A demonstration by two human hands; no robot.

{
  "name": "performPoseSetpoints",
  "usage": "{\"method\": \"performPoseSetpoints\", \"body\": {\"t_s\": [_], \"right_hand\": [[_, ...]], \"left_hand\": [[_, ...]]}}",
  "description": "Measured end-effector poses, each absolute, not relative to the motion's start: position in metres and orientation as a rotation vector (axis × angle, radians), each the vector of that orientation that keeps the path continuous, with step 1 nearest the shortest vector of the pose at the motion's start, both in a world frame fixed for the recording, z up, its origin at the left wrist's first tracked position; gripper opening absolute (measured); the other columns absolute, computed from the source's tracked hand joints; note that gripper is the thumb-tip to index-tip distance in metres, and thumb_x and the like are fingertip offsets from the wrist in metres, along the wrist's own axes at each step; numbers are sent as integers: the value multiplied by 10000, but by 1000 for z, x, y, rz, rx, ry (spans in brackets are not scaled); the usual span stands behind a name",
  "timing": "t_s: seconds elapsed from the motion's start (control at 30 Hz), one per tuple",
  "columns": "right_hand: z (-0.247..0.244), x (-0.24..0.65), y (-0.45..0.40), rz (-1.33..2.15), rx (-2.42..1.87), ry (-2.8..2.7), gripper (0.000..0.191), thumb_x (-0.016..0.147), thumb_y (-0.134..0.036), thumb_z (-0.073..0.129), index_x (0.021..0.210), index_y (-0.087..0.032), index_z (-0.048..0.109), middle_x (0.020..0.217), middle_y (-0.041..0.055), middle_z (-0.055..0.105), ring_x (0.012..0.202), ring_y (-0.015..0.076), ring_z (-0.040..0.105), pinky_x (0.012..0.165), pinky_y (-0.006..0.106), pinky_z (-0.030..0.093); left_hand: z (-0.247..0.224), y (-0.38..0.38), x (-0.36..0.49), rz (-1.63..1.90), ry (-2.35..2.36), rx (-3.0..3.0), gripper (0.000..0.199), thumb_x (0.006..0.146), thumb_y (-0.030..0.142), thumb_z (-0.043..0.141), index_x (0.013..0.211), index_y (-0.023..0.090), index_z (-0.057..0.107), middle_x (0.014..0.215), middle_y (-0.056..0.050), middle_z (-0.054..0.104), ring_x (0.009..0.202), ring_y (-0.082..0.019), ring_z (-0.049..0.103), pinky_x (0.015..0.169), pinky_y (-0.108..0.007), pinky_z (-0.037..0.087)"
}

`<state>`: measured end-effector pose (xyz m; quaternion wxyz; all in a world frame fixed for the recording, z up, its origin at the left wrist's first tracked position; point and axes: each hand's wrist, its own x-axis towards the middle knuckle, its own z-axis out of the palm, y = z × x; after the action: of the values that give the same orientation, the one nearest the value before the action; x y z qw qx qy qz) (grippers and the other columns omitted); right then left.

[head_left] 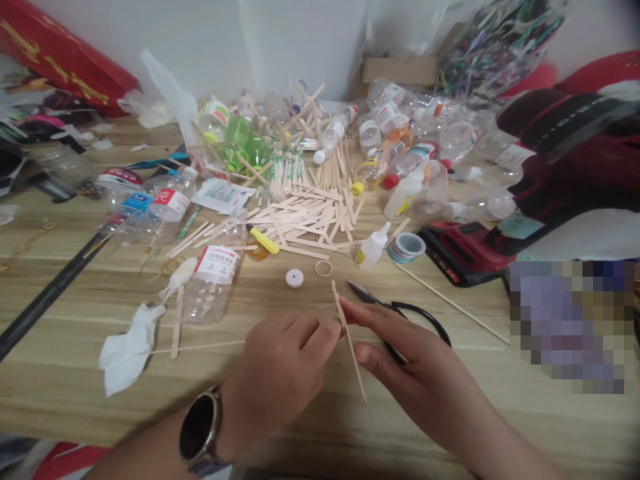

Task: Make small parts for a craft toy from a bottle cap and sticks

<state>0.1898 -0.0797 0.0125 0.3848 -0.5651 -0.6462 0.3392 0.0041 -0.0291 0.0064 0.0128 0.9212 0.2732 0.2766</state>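
Observation:
A flat wooden craft stick [359, 373] is held at a slant above the front of the table. My left hand [290, 353], with a watch at the wrist, is closed in a pinch at the middle of the stick; a small brownish bit shows at its fingertips, too small to name. From the other side my right hand [410, 360] has its index fingertip and thumb against the stick, the two somewhat spread. Black-handled scissors [423, 313] lie partly hidden behind my right hand. A white bottle cap [295, 278] and a clear ring [323, 268] lie beyond the hands.
Loose craft sticks [305, 220] lie piled mid-table, with plastic bottles [390, 120] behind. Glue bottles [373, 247], a tape roll [407, 247] and a red-black power tool [470, 247] stand right. A cut bottle [210, 283], crumpled tissue [125, 350] and black rod [50, 300] lie left.

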Motion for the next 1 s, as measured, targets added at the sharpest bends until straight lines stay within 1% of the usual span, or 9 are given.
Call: {"method": "performPoseSetpoints", "body": {"t_s": [0.07, 0.2, 0.33, 0.47, 0.63, 0.83, 1.0], "right_hand": [[13, 191, -78, 912, -1430, -1595, 347, 870, -354, 637, 1199, -255, 685, 1230, 48, 681, 1164, 224, 623, 968, 355, 527], [18, 191, -75, 1000, -1431, -1497, 297, 813, -381, 713, 1096, -294, 736, 1133, 23, 725, 1087, 232, 667, 936, 353, 549], [19, 191, -73, 1047, -1417, -1497, 265, 825, -407, 697, 1067, -312, 748, 1120, 29, 729, 1052, 244, 682, 911, 364, 558], [17, 191, -71, 1067, -1398, -1530, 233, 854, -395, 674, 1064, -328, 749, 1118, 19, 729, 1039, 223, 684, 900, 332, 553], [17, 192, -67, 1042, -1344, -1589, 205, 854, -421, 679, 1009, -320, 768, 1023, 28, 747, 975, 225, 700, 809, 302, 572], [14, 193, -64, 984, -1256, -1668, 168, 881, -342, 670, 1025, -333, 757, 940, 4, 743, 930, 193, 705, 722, 242, 563], [8, 195, -63, 944, -1213, -1692, 239, 862, -233, 693, 1073, -337, 738, 932, -9, 743, 931, 188, 706, 711, 228, 562]], "left_hand": [[7, -30, 4, 842, 851, 2871, 189, 981, 172, 355, 1031, 186, 537, 715, 9, 651, 582, -193, 613, 496, -316, 424], [9, -32, 5, 827, 863, 2884, 191, 972, 156, 357, 1023, 191, 537, 692, 15, 639, 556, -189, 604, 480, -315, 411], [9, -32, 6, 837, 879, 2905, 196, 954, 129, 357, 997, 189, 538, 646, 22, 613, 509, -179, 572, 451, -309, 365], [8, -31, 7, 832, 890, 2906, 214, 952, 129, 338, 972, 189, 543, 622, 22, 599, 501, -172, 557, 458, -299, 347], [7, -31, 7, 778, 913, 2894, 201, 949, 139, 349, 966, 192, 542, 631, 23, 608, 510, -172, 561, 470, -295, 333], [8, -33, 6, 750, 931, 2891, 215, 934, 120, 345, 966, 194, 544, 634, 22, 610, 512, -170, 565, 477, -288, 336], [7, -32, 6, 720, 936, 2895, 224, 923, 105, 345, 967, 191, 548, 639, 14, 612, 518, -180, 583, 464, -293, 350]]}}
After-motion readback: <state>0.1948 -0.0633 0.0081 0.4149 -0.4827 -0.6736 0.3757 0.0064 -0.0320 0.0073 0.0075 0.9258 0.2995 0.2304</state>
